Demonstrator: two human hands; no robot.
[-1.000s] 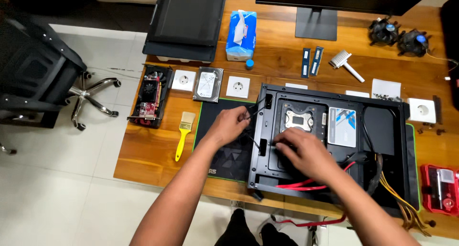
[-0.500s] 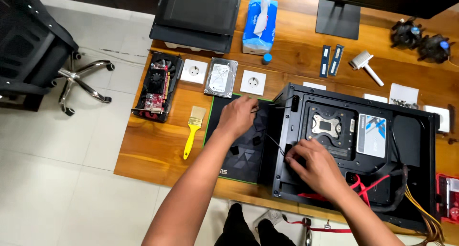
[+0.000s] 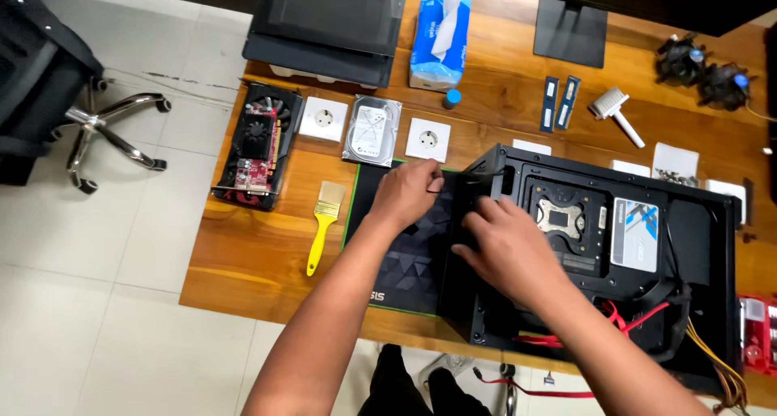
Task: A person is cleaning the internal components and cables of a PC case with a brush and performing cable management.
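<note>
A black computer case [image 3: 698,246] lies open on its side on the wooden desk [image 3: 243,262]. Inside it I see a metal bracket [image 3: 566,218], a flat drive [image 3: 635,234] and red cables [image 3: 639,319]. My left hand [image 3: 403,196] is curled against the outside of the case's left wall, over a dark mat [image 3: 405,258]. My right hand [image 3: 508,250] lies just inside that same wall, fingers bent toward a thin black cable [image 3: 486,174]. What the right fingers hold is hidden.
Left of the mat lie a yellow-handled brush [image 3: 322,222], a graphics card [image 3: 259,145], a hard drive [image 3: 372,130] and two white sockets [image 3: 427,138]. A tissue box [image 3: 439,40], memory sticks [image 3: 560,104], monitor stand [image 3: 571,31] and fans [image 3: 704,64] sit behind. An office chair [image 3: 48,84] stands at left.
My right hand has moved left from the middle of the case to its left wall, close to my left hand. The left hand has stayed at that wall.
</note>
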